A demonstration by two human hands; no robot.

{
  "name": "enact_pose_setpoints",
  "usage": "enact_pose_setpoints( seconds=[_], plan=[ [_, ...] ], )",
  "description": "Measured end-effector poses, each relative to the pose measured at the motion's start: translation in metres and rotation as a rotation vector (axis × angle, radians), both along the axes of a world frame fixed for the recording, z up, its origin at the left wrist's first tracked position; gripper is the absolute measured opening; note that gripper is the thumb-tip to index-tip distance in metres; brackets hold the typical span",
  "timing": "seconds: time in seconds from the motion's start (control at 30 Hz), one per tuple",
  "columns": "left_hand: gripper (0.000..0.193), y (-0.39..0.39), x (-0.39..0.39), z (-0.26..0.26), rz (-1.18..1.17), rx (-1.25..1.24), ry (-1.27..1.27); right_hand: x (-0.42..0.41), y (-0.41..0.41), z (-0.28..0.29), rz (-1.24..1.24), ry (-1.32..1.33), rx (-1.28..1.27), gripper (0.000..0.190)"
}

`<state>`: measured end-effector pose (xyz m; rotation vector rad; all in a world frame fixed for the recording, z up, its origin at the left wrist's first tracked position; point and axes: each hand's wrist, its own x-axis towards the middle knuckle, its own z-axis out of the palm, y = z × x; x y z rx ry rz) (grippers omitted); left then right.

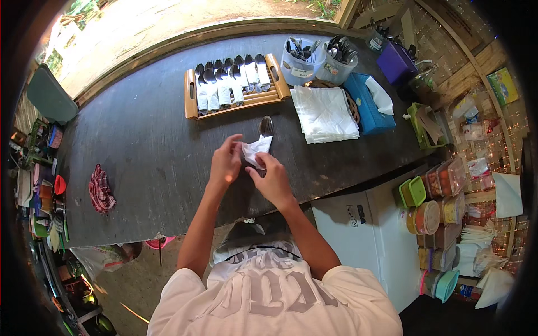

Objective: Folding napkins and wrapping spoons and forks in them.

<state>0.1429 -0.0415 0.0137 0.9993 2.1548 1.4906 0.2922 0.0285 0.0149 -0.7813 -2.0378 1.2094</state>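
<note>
A white paper napkin (257, 148) is folded around a spoon and fork (266, 125), whose heads stick out at its far end. The bundle is at the dark tabletop in front of me. My right hand (273, 179) has its fingers on the napkin's near part, with the thumb just below. At the napkin's left corner is my left hand (225, 163), fingers bent; whether it pinches the paper is unclear. Beyond them, a bamboo tray (256, 102) carries two rows of napkin-wrapped cutlery (224, 90). To the right lies a stack of white napkins (323, 115).
Two plastic tubs (300, 67) of loose cutlery stand at the back right, near a blue tissue box (369, 105). A checked cloth (101, 189) lies on the table's left. Food containers (428, 216) are stacked over a white chest (349, 227) at right.
</note>
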Motion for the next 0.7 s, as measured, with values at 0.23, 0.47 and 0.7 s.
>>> enact_pose_setpoints(
  seconds=[0.23,0.47,0.7],
  plan=[
    [0.019,0.003,-0.003,-0.001,-0.163,-0.009,0.264,0.008,-0.008,-0.001,0.171,-0.218,0.338,0.023],
    [0.022,0.004,-0.002,-0.007,-0.298,-0.234,0.506,0.001,0.034,0.0,0.034,0.056,-0.108,0.022],
    [0.014,0.007,0.009,0.006,-0.287,-0.39,0.561,-0.053,0.125,-0.003,-0.138,-0.439,0.044,0.044]
  ],
)
